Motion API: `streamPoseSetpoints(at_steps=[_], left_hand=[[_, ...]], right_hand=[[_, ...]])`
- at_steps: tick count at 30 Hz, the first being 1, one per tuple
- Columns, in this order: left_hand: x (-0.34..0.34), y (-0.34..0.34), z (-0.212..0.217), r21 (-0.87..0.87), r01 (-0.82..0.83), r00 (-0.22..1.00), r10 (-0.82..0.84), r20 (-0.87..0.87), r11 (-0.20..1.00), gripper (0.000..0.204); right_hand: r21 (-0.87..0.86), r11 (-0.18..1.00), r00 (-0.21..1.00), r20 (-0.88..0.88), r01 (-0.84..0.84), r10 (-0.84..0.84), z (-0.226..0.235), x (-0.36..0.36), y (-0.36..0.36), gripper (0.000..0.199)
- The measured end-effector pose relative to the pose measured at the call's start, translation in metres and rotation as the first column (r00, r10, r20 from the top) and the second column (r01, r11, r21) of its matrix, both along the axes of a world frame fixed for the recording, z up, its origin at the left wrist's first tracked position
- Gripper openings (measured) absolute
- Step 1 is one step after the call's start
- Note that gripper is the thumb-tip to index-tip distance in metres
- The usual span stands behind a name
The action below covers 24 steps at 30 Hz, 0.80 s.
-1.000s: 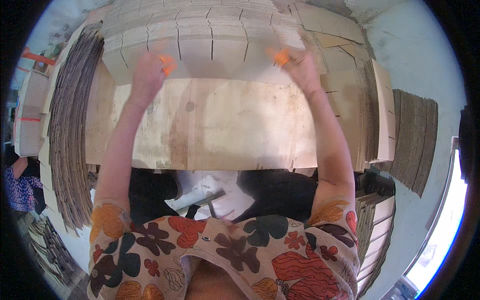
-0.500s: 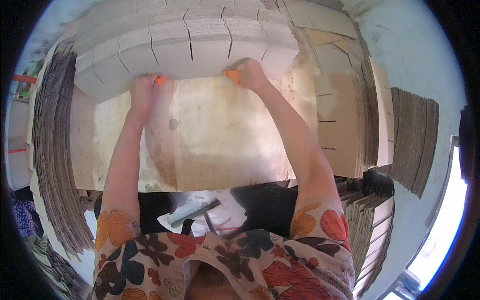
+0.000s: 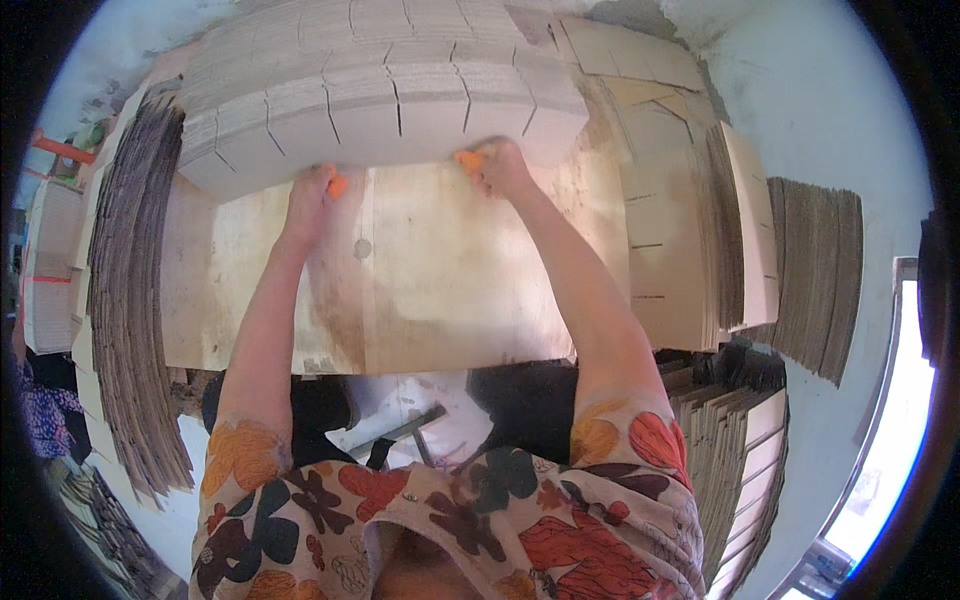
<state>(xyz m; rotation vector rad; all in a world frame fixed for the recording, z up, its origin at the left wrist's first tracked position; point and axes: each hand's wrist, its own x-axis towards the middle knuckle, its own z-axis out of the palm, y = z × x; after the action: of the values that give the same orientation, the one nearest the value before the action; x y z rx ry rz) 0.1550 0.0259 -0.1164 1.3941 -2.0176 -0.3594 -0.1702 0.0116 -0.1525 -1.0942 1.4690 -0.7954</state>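
Note:
A wide stack of pale cardboard sheets with dark slots (image 3: 365, 140) lies across the far part of the wooden board (image 3: 450, 270). At its near edge, left of the middle, is my left hand (image 3: 312, 200), curled closed. My right hand (image 3: 503, 168), closed too, meets the same edge farther right. Orange coverings show on the fingers or thumb of both hands. Whether either hand pinches a sheet or only presses the edge is hidden.
Tall piles of cardboard stand on edge at the left (image 3: 135, 270) and right (image 3: 735, 220). Darker corrugated sheets (image 3: 820, 270) lean by the right wall. More cardboard (image 3: 715, 430) is below the board at right. A metal bar (image 3: 425, 418) shows beneath the board's near edge.
The view has shifted slightly, so the board and the left pile sit farther right. Both hands remain closed at the stack's near edge, the left looking slightly farther from it.

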Motion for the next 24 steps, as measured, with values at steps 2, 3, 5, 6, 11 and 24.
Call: streamPoseSetpoints(at_steps=[2, 3, 5, 6, 11, 24], left_hand=[[0.018, -0.006, -0.005, 0.143, -0.043, 0.995, 0.029, 0.099, 0.989, 0.009], [0.014, -0.009, -0.008, 0.209, -0.039, 0.992, 0.013, 0.122, 0.977, 0.007], [0.018, -0.013, -0.012, 0.259, 0.042, 0.999, -0.035, -0.030, 0.965, 0.007], [0.020, -0.014, -0.015, 0.279, 0.081, 0.993, -0.053, -0.106, 0.957, 0.007], [0.015, 0.044, 0.000, 0.200, 0.068, 0.966, -0.014, -0.259, 0.977, 0.009], [0.015, 0.042, 0.002, 0.196, 0.050, 0.987, -0.019, -0.160, 0.979, 0.022]], right_hand=[[0.081, 0.991, 0.983, -0.140, -0.106, 0.116, 0.049, 0.027, 0.002, 0.037], [0.088, 0.993, 0.989, -0.115, -0.084, 0.094, 0.049, 0.021, 0.009, 0.037], [0.069, 0.996, 0.997, -0.046, -0.063, 0.066, 0.043, 0.017, 0.007, 0.038], [-0.110, 0.987, 0.979, -0.183, -0.115, 0.093, 0.039, 0.015, 0.013, 0.039], [-0.008, 0.926, 0.872, -0.340, -0.377, 0.352, 0.063, 0.022, 0.082, 0.046], [-0.348, 0.937, 0.945, 0.314, 0.021, 0.096, 0.174, 0.022, 0.047, 0.018]])
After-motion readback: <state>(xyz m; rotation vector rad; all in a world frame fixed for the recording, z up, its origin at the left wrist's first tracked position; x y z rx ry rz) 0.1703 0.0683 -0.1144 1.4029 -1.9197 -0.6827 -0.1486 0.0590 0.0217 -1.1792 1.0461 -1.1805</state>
